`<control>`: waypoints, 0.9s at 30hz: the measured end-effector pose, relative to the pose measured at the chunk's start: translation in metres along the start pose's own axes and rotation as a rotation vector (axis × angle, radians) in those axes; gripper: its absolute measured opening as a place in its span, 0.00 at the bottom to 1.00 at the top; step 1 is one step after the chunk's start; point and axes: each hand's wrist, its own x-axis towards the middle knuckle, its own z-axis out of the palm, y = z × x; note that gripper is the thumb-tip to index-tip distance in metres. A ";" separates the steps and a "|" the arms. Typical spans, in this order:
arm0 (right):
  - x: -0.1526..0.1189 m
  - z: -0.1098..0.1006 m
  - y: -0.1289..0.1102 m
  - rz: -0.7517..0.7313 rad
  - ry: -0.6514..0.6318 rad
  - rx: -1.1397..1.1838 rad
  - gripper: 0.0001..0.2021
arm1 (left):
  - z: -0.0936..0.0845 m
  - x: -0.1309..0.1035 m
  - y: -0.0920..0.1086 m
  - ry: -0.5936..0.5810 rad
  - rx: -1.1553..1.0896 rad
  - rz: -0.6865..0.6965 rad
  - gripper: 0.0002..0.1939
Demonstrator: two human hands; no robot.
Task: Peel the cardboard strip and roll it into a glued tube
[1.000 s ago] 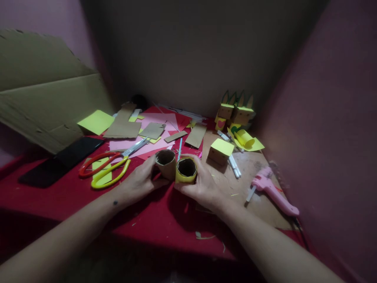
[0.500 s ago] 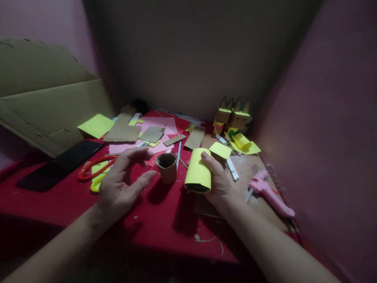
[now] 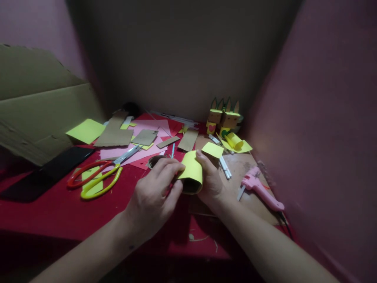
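A yellow paper tube [image 3: 193, 167] is held between both hands above the red table, its dark open end tilted toward me. My right hand [image 3: 210, 181] wraps its right side, thumb on top. My left hand [image 3: 159, 188] pinches the tube's left edge between thumb and fingers. Just behind the left hand, the rim of a brown cardboard cup [image 3: 154, 161] shows, the rest covered by the hand. Scissors [image 3: 118, 161] with one red and one yellow handle lie left of my left hand, over a yellow paper piece.
Right of my hands, a pink glue gun [image 3: 262, 190] rests on a cardboard sheet [image 3: 244, 165] near glue sticks [image 3: 225, 167]. Two cardboard figures [image 3: 224, 120] stand behind. At left lie a black phone-like slab [image 3: 47, 173] and a large cardboard panel [image 3: 44, 106]; paper scraps [image 3: 144, 137] cover the back.
My left hand has moved right, past the scissors and in front of the cup, and now pinches the yellow tube. The view has shifted slightly to the right.
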 end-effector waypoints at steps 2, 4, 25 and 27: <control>0.002 -0.001 -0.004 0.014 0.010 0.020 0.12 | -0.002 0.004 0.000 0.012 -0.029 -0.042 0.08; 0.003 -0.003 -0.009 0.021 -0.032 -0.011 0.12 | -0.005 0.008 0.000 0.006 -0.080 -0.115 0.08; 0.005 -0.011 -0.005 0.126 -0.251 -0.091 0.15 | -0.009 0.010 -0.004 -0.008 -0.210 -0.353 0.07; 0.007 -0.012 -0.004 0.131 -0.251 -0.082 0.15 | -0.008 0.010 -0.005 0.005 -0.239 -0.353 0.08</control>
